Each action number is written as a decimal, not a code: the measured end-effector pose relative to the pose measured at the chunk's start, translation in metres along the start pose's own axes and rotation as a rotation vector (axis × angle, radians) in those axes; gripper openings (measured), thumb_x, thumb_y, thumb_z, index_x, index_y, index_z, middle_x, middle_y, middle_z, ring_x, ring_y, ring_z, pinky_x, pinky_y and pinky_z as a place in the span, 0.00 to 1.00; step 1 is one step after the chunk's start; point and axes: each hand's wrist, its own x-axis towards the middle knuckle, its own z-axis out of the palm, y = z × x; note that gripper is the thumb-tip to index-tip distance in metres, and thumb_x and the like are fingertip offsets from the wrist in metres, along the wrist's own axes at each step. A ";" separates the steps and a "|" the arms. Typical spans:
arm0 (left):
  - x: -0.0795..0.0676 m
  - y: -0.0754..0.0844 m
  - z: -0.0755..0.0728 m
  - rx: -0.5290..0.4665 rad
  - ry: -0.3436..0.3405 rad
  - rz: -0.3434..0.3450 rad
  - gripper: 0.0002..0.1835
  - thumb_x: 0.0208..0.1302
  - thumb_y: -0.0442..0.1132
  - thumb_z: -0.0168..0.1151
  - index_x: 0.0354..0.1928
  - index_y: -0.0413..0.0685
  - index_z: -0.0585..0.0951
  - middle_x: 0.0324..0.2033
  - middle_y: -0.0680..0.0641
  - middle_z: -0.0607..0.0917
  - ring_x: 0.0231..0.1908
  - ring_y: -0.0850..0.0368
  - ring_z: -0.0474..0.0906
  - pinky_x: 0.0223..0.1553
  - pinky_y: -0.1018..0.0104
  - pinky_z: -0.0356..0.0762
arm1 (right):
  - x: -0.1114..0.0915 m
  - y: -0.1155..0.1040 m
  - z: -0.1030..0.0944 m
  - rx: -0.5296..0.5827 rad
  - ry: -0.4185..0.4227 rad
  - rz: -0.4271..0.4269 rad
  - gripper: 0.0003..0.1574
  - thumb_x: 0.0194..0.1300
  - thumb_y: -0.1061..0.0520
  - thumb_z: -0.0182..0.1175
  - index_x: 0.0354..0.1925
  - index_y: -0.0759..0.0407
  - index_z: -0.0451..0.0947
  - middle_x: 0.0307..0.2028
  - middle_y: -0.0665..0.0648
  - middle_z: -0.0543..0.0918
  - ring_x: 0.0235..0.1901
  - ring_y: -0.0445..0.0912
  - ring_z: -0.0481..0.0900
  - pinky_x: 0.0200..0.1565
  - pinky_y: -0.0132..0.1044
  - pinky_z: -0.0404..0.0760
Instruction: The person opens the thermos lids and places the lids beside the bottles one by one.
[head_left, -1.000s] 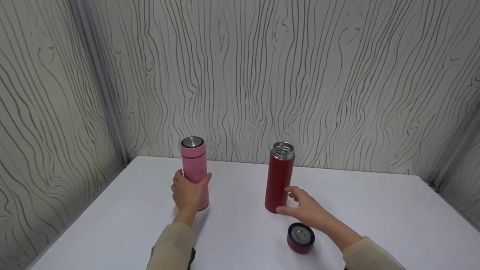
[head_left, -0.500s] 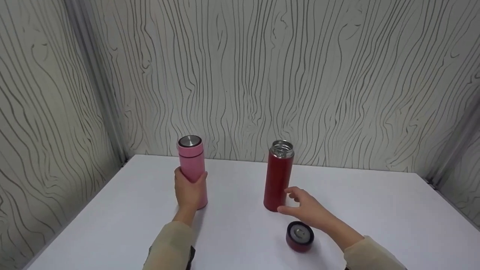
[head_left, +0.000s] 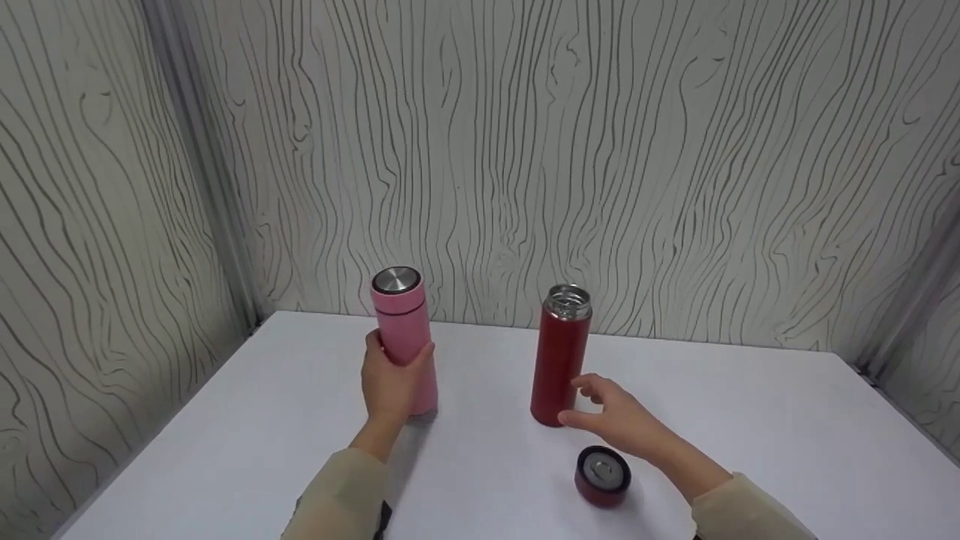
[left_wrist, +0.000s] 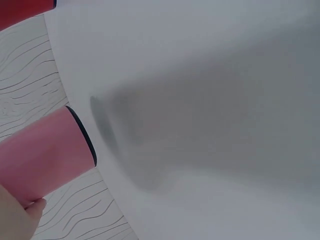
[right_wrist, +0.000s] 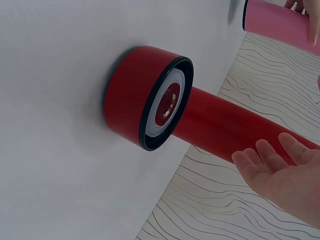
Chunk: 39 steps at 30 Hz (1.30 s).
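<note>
Gripping the pink bottle (head_left: 403, 330), the left hand (head_left: 388, 384) is curling its fingers round the body and holding it upright, just clear of the white tabletop (head_left: 480, 480). To its right, the open-mouthed red bottle (head_left: 555, 367) is standing upright. The right hand (head_left: 619, 421) is hovering beside it, thumb and fingers parted wide; whether they are touching it, I cannot tell. Nearby, the red cap (head_left: 602, 478) is lying underside up.
</note>
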 end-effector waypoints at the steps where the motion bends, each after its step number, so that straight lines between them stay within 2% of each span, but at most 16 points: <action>1: -0.001 0.001 0.002 -0.002 0.003 0.015 0.38 0.54 0.48 0.68 0.62 0.44 0.61 0.58 0.41 0.73 0.59 0.46 0.72 0.62 0.49 0.67 | 0.000 0.000 0.000 0.000 0.000 -0.003 0.40 0.56 0.44 0.64 0.61 0.63 0.65 0.60 0.69 0.70 0.62 0.65 0.65 0.57 0.61 0.68; 5: -0.004 0.003 0.006 -0.030 0.004 0.084 0.35 0.51 0.46 0.70 0.58 0.46 0.65 0.54 0.43 0.77 0.55 0.48 0.75 0.59 0.50 0.71 | -0.001 0.001 -0.002 0.001 -0.004 -0.025 0.40 0.57 0.45 0.63 0.60 0.65 0.65 0.60 0.70 0.69 0.62 0.66 0.64 0.57 0.61 0.68; 9: -0.005 0.006 0.008 -0.051 -0.036 0.112 0.34 0.50 0.46 0.71 0.56 0.47 0.67 0.53 0.45 0.78 0.54 0.50 0.75 0.58 0.50 0.72 | 0.000 0.001 -0.003 0.007 -0.009 -0.031 0.40 0.57 0.45 0.63 0.60 0.65 0.65 0.60 0.70 0.69 0.62 0.66 0.64 0.57 0.61 0.68; 16: -0.006 0.008 0.007 -0.055 -0.140 0.109 0.34 0.48 0.46 0.72 0.56 0.51 0.67 0.52 0.47 0.78 0.54 0.52 0.75 0.58 0.50 0.72 | 0.002 0.000 -0.005 -0.008 -0.009 -0.032 0.39 0.58 0.44 0.62 0.60 0.63 0.66 0.60 0.69 0.70 0.62 0.66 0.65 0.57 0.61 0.69; 26: -0.012 0.005 0.005 -0.041 -0.382 0.137 0.33 0.50 0.47 0.71 0.57 0.50 0.68 0.51 0.47 0.78 0.54 0.52 0.74 0.56 0.51 0.73 | 0.001 -0.001 -0.010 0.004 0.006 -0.015 0.38 0.58 0.41 0.61 0.60 0.59 0.66 0.60 0.66 0.71 0.62 0.63 0.65 0.57 0.61 0.69; 31: -0.016 0.008 0.009 -0.058 -0.449 0.160 0.33 0.50 0.47 0.71 0.57 0.50 0.68 0.51 0.47 0.78 0.52 0.52 0.75 0.55 0.51 0.74 | 0.001 -0.006 -0.017 0.022 0.023 -0.030 0.41 0.59 0.40 0.61 0.62 0.60 0.64 0.60 0.66 0.70 0.62 0.62 0.65 0.55 0.59 0.72; 39: -0.019 0.012 0.014 -0.062 -0.503 0.181 0.32 0.50 0.47 0.71 0.57 0.50 0.69 0.51 0.48 0.78 0.52 0.52 0.75 0.54 0.51 0.74 | 0.004 -0.017 -0.023 0.056 0.040 -0.066 0.43 0.60 0.40 0.59 0.64 0.62 0.61 0.61 0.66 0.69 0.62 0.62 0.65 0.55 0.59 0.73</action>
